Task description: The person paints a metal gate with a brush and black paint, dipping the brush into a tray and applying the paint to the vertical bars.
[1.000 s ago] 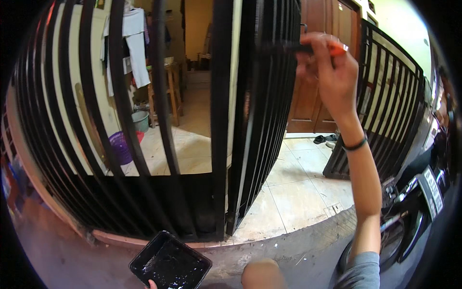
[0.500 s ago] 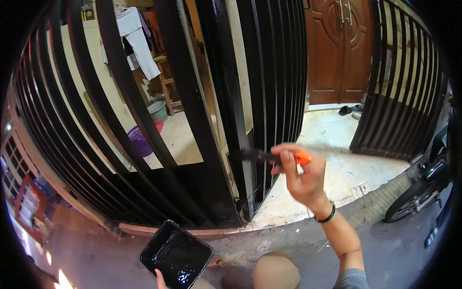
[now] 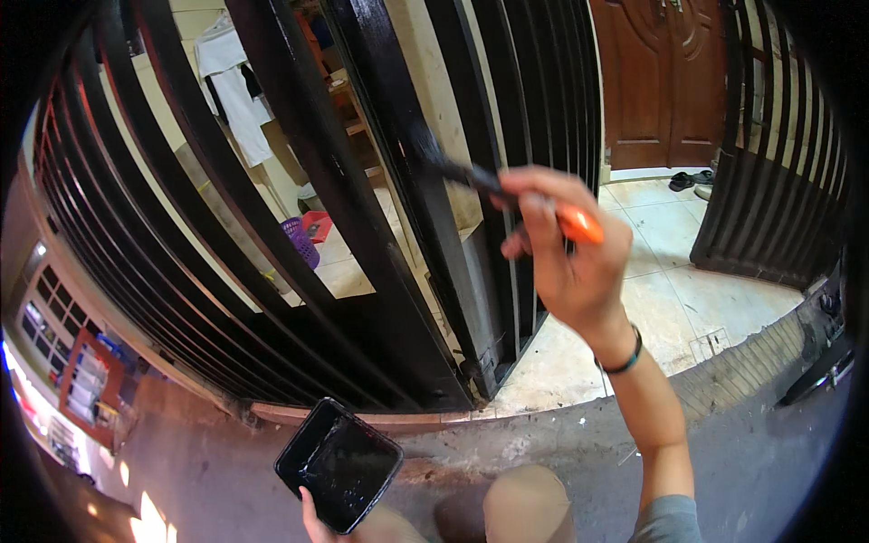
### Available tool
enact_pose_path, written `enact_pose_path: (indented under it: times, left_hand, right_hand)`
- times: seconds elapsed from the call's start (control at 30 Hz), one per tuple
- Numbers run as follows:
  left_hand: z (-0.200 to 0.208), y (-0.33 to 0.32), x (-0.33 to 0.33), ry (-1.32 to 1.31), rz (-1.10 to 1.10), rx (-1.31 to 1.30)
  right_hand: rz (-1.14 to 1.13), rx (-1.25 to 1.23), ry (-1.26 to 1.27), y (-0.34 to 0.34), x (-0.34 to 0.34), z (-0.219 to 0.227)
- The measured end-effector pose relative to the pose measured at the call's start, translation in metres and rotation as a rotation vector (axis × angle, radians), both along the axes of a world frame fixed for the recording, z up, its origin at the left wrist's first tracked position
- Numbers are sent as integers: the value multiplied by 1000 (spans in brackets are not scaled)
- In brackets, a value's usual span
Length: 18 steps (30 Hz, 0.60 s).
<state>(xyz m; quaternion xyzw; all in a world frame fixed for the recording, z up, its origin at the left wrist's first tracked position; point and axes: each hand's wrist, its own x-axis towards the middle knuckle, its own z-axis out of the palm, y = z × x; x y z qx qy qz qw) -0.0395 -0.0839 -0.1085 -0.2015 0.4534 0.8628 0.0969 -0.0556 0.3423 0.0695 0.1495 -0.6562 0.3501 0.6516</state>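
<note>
My right hand is closed around a paintbrush with an orange handle. Its dark bristles are up against a black metal gate post, slightly blurred. Down at the lower left, my left hand grips the edge of a black square paint tray; only part of the fingers shows. Wet, shiny black paint coats the inside of the tray. The black barred gate panel stands just left of the post.
Behind the bars are hanging white clothes and a purple basket. On the right, a second gate leaf stands beside a brown wooden door, with dark sandals near it. A motorcycle wheel shows at the right edge.
My right hand has raised the brush higher along the post. The tray in my left hand has shifted slightly, and the whole view has turned a little.
</note>
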Motion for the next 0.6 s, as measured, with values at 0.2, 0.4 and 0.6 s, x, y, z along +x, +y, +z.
enact_pose_path:
  times: [0.2, 0.4, 0.6]
  left_hand:
    - [-42, -36, -15, 149, -69, 50]
    - [4, 17, -2, 21, 12, 64]
    - [-17, -14, -9, 49, -54, 68]
  right_hand:
    - [14, -41, -136, 5, 16, 5]
    - [64, 72, 181, 27, -24, 98]
    - [29, 70, 113, 8, -9, 43]
